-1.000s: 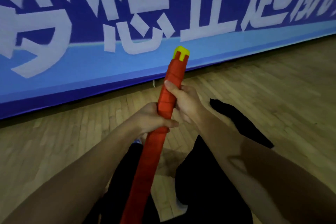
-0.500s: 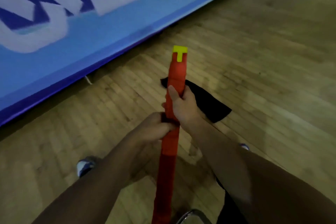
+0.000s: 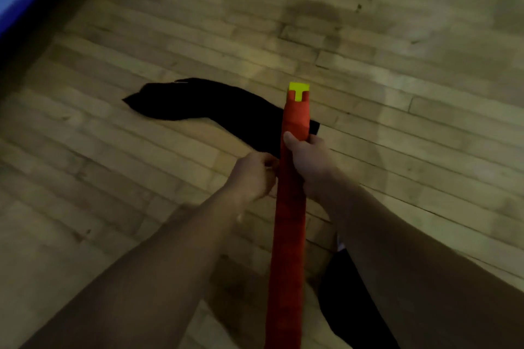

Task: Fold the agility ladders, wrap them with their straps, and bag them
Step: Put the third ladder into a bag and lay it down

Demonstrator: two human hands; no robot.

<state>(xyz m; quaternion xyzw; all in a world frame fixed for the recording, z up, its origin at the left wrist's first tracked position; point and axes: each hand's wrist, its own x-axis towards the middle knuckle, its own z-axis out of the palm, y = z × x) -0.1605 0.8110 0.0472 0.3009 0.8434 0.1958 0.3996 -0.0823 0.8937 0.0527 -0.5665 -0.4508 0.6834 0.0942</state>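
Our right hand [image 3: 307, 161] wrapped tight around the folded red ladder bundle [image 3: 292, 207], our left hand [image 3: 255, 176] curled against its side, grip unclear, black bag [image 3: 198, 105] lying flat on the wooden floor [image 3: 397, 79] beyond

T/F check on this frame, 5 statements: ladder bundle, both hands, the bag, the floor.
1. The right hand holds the folded red ladder bundle with the yellow end piece. True.
2. The flat black fabric bag already contains the bundle. False: the bag lies flat on the wooden plank floor, and the bundle is held above it.
3. The left hand is at the bundle's left edge, just below the right hand's grip. True, though blur hides what its fingers pinch.
4. The yellow end points toward the person. False: it points away, at the far end.
5. The floor is carpeted. False: wooden planks.
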